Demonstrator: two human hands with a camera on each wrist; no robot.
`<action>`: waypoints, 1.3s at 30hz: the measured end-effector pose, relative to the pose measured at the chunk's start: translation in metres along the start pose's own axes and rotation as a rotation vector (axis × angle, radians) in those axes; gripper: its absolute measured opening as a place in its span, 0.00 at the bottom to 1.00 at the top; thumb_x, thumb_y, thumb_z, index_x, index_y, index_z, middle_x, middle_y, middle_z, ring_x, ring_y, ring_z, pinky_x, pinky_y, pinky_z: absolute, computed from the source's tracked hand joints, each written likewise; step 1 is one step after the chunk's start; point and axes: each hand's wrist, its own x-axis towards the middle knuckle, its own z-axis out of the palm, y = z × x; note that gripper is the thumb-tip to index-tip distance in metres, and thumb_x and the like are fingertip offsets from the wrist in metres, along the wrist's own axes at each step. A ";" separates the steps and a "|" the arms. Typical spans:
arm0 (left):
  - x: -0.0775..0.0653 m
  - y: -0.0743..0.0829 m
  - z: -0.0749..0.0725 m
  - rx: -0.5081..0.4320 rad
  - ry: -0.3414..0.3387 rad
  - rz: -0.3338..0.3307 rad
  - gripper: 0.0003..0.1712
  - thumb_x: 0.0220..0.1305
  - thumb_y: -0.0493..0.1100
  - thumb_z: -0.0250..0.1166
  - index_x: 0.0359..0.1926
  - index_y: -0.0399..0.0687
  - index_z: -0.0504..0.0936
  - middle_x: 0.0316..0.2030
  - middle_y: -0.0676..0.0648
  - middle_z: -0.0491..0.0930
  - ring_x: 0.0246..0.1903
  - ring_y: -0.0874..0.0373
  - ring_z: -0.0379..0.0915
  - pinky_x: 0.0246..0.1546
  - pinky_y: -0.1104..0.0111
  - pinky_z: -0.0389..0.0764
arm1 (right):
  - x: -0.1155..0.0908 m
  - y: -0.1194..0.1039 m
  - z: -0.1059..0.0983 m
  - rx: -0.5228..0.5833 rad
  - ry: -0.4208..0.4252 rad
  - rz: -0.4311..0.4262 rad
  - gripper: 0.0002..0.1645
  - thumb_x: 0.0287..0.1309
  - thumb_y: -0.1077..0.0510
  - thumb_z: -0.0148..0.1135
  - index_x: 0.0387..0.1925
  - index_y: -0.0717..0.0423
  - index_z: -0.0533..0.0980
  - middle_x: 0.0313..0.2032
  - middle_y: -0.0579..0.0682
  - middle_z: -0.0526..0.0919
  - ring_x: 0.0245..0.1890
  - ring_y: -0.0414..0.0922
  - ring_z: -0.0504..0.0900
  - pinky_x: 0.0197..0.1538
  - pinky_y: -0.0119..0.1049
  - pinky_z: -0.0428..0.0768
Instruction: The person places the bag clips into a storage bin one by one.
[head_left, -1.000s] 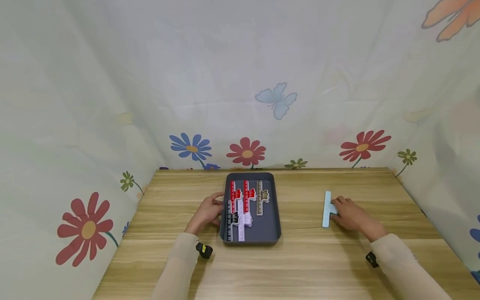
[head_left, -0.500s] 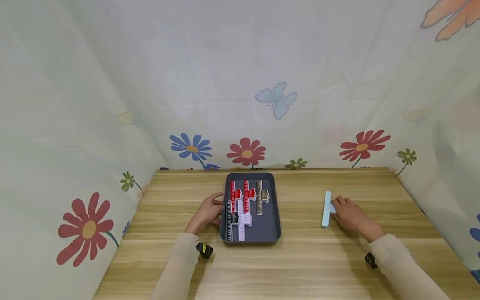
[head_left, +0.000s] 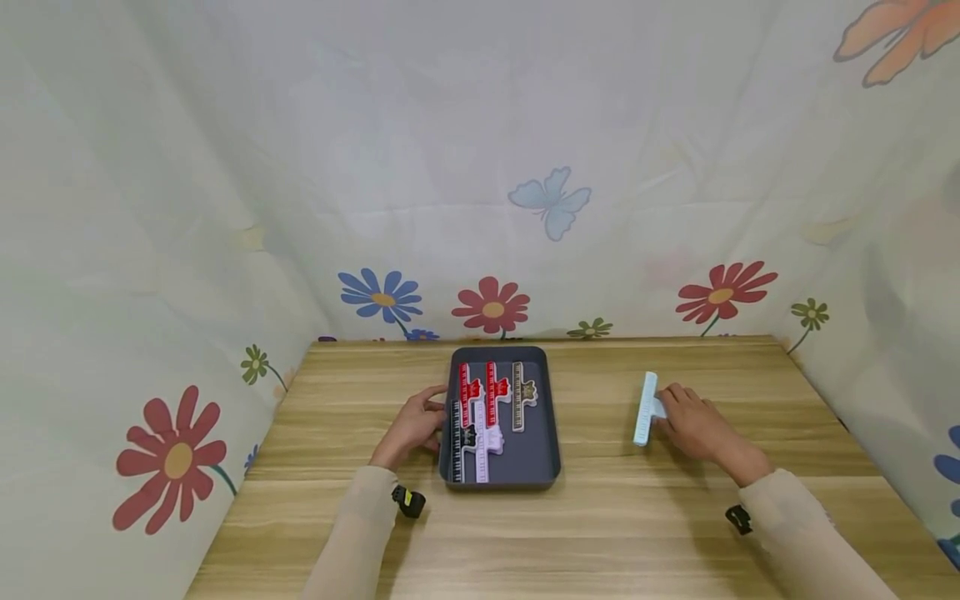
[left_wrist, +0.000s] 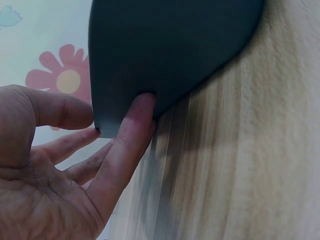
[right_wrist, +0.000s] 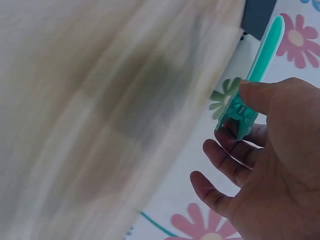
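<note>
My right hand (head_left: 696,423) pinches the handle of a long light-blue clip (head_left: 645,410) at the right of the table. The right wrist view shows this clip (right_wrist: 266,52) edge-on, its spring near my thumb, and the other fingers loosely bent. At the left, my left hand (head_left: 414,423) touches the side of a dark grey tray (head_left: 528,467), fingers fairly straight against the outer wall (left_wrist: 165,45). Inside the tray lie two red clips (head_left: 491,400), a black clip (head_left: 457,458), a lilac clip (head_left: 482,462) and a brown-gold clip (head_left: 517,404), all lengthwise.
The wooden table (head_left: 592,533) meets a flower-print cloth (head_left: 420,167) at its back and sides. Bare tray floor shows at the right and front right of the clips.
The light-blue clip, flat on the table beside my right hand's fingers before, has shifted slightly left and back and tilted in the pinch. The left hand and tray stay put.
</note>
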 end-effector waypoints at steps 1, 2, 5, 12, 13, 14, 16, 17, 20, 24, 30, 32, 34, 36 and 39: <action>0.000 0.000 0.000 -0.003 0.002 -0.008 0.35 0.63 0.34 0.55 0.71 0.54 0.66 0.57 0.33 0.75 0.39 0.48 0.82 0.23 0.57 0.88 | 0.000 -0.003 -0.003 0.003 -0.002 0.002 0.24 0.65 0.56 0.60 0.56 0.68 0.69 0.51 0.63 0.75 0.53 0.60 0.74 0.46 0.62 0.79; -0.001 0.000 0.000 0.000 0.000 -0.006 0.34 0.63 0.34 0.55 0.71 0.54 0.66 0.57 0.33 0.75 0.39 0.48 0.82 0.24 0.57 0.88 | 0.000 -0.005 -0.005 0.006 -0.004 0.003 0.25 0.65 0.56 0.60 0.57 0.68 0.69 0.51 0.63 0.75 0.53 0.60 0.74 0.47 0.63 0.79; -0.001 -0.001 0.000 0.000 0.002 -0.010 0.34 0.64 0.35 0.55 0.71 0.54 0.66 0.57 0.33 0.75 0.39 0.48 0.82 0.24 0.58 0.88 | 0.001 -0.012 -0.011 0.001 -0.011 0.004 0.26 0.64 0.55 0.61 0.58 0.68 0.69 0.53 0.62 0.74 0.54 0.60 0.74 0.50 0.63 0.78; -0.002 -0.002 0.000 -0.003 0.006 -0.010 0.34 0.65 0.35 0.55 0.72 0.54 0.65 0.57 0.33 0.75 0.40 0.49 0.82 0.24 0.57 0.88 | 0.004 -0.025 -0.023 -0.022 0.000 -0.018 0.28 0.63 0.54 0.62 0.58 0.67 0.69 0.53 0.62 0.75 0.54 0.59 0.74 0.50 0.63 0.78; -0.002 -0.003 0.000 -0.001 0.005 -0.009 0.34 0.65 0.35 0.55 0.72 0.54 0.65 0.57 0.33 0.75 0.39 0.49 0.82 0.24 0.58 0.88 | 0.005 -0.027 -0.025 -0.020 -0.001 -0.023 0.28 0.63 0.54 0.62 0.58 0.67 0.69 0.53 0.62 0.75 0.54 0.59 0.74 0.50 0.63 0.78; -0.002 -0.003 0.000 -0.002 0.007 -0.012 0.34 0.65 0.35 0.55 0.72 0.55 0.65 0.57 0.34 0.75 0.39 0.49 0.82 0.24 0.58 0.88 | 0.005 -0.028 -0.027 -0.020 -0.002 -0.028 0.28 0.63 0.54 0.62 0.59 0.67 0.69 0.53 0.62 0.75 0.54 0.59 0.74 0.50 0.63 0.78; -0.002 -0.003 -0.001 -0.001 0.008 -0.016 0.33 0.65 0.35 0.55 0.72 0.56 0.65 0.57 0.34 0.75 0.40 0.49 0.82 0.24 0.58 0.88 | 0.006 -0.033 -0.029 -0.016 -0.003 -0.033 0.28 0.64 0.54 0.62 0.59 0.67 0.69 0.53 0.62 0.75 0.55 0.59 0.74 0.50 0.63 0.78; -0.002 -0.003 -0.001 0.000 0.007 -0.013 0.33 0.66 0.35 0.55 0.72 0.55 0.65 0.58 0.34 0.75 0.40 0.49 0.82 0.24 0.58 0.88 | 0.007 -0.035 -0.031 -0.015 -0.001 -0.038 0.28 0.64 0.54 0.62 0.59 0.67 0.69 0.53 0.62 0.75 0.55 0.59 0.74 0.50 0.63 0.78; -0.002 -0.004 -0.001 -0.001 0.007 -0.013 0.33 0.66 0.35 0.54 0.72 0.55 0.65 0.58 0.34 0.75 0.40 0.49 0.82 0.24 0.58 0.88 | 0.010 -0.043 -0.034 -0.021 0.005 -0.049 0.28 0.64 0.53 0.62 0.59 0.67 0.70 0.53 0.61 0.75 0.55 0.59 0.74 0.51 0.61 0.78; -0.001 -0.004 -0.001 -0.005 0.005 -0.006 0.33 0.65 0.34 0.54 0.71 0.55 0.65 0.57 0.33 0.75 0.39 0.50 0.82 0.24 0.57 0.88 | 0.015 -0.055 -0.039 -0.037 0.008 -0.069 0.28 0.64 0.53 0.62 0.59 0.66 0.70 0.53 0.60 0.75 0.55 0.58 0.74 0.50 0.60 0.78; -0.002 -0.002 -0.001 0.006 0.007 -0.003 0.33 0.66 0.36 0.54 0.72 0.55 0.65 0.58 0.34 0.75 0.39 0.50 0.81 0.25 0.58 0.88 | 0.020 -0.073 -0.044 -0.077 0.010 -0.112 0.27 0.64 0.52 0.62 0.58 0.65 0.71 0.52 0.59 0.76 0.54 0.56 0.75 0.49 0.59 0.79; -0.002 -0.001 -0.001 0.010 0.010 -0.004 0.33 0.66 0.36 0.55 0.71 0.56 0.66 0.58 0.34 0.75 0.39 0.50 0.81 0.25 0.58 0.88 | 0.022 -0.078 -0.044 -0.093 0.006 -0.126 0.28 0.64 0.51 0.62 0.58 0.65 0.71 0.52 0.59 0.75 0.54 0.56 0.75 0.49 0.59 0.79; -0.001 -0.001 -0.001 0.009 0.008 -0.004 0.33 0.66 0.37 0.55 0.71 0.56 0.66 0.58 0.34 0.75 0.39 0.50 0.81 0.25 0.58 0.88 | 0.025 -0.082 -0.042 -0.103 -0.004 -0.135 0.28 0.64 0.50 0.62 0.58 0.64 0.71 0.53 0.58 0.75 0.54 0.55 0.75 0.51 0.59 0.79; -0.001 -0.001 -0.001 0.008 0.005 -0.006 0.32 0.66 0.37 0.55 0.71 0.56 0.66 0.58 0.35 0.75 0.39 0.49 0.81 0.25 0.58 0.88 | 0.028 -0.087 -0.040 -0.104 -0.014 -0.142 0.29 0.64 0.49 0.62 0.59 0.64 0.71 0.54 0.58 0.75 0.55 0.55 0.74 0.52 0.58 0.79; -0.001 0.000 -0.001 0.006 0.002 -0.011 0.33 0.66 0.37 0.55 0.71 0.57 0.66 0.58 0.35 0.75 0.40 0.49 0.81 0.25 0.58 0.88 | 0.033 -0.095 -0.037 -0.100 -0.023 -0.157 0.29 0.65 0.48 0.61 0.59 0.63 0.71 0.55 0.58 0.74 0.56 0.55 0.74 0.54 0.57 0.78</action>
